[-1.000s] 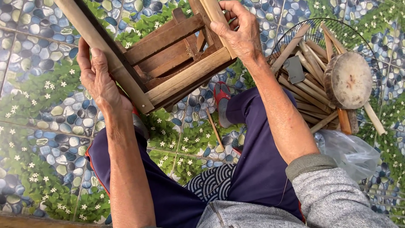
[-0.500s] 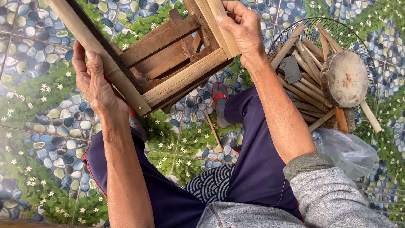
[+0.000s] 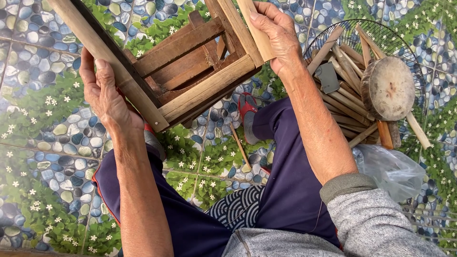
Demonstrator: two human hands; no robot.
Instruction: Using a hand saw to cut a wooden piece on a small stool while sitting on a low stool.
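Wooden frame (image 3: 190,71), slatted, stool-like build of bamboo-coloured rails, held tilted above the person's lap at 12 o'clock of view. Left hand (image 3: 107,97) at 9 o'clock of the frame, fingers wrapped on its long outer leg (image 3: 100,52), grasping it. Right hand (image 3: 276,35) at 2 o'clock, clenched round another upright rail (image 3: 254,28). Both grips firm, frame fully carried off the floor. Step in hand, by judgement: inspecting or turning the frame, checking joints; no tool in either hand. Next move likely calls for keeping one hand clamped on the frame while the other frees up for a piece or tool, without letting the frame twist. Outward: a thin wooden stick (image 3: 239,145) lies on the patterned floor tiles (image 3: 43,143) at 6 o'clock of the frame, between the knees. Red-and-grey sandal (image 3: 246,114) just beside it. At 3 o'clock, a wire basket (image 3: 333,35) holds wooden stakes (image 3: 347,90) and a round wooden mallet head (image 3: 388,88). Clear plastic bag (image 3: 388,169) near the right elbow.
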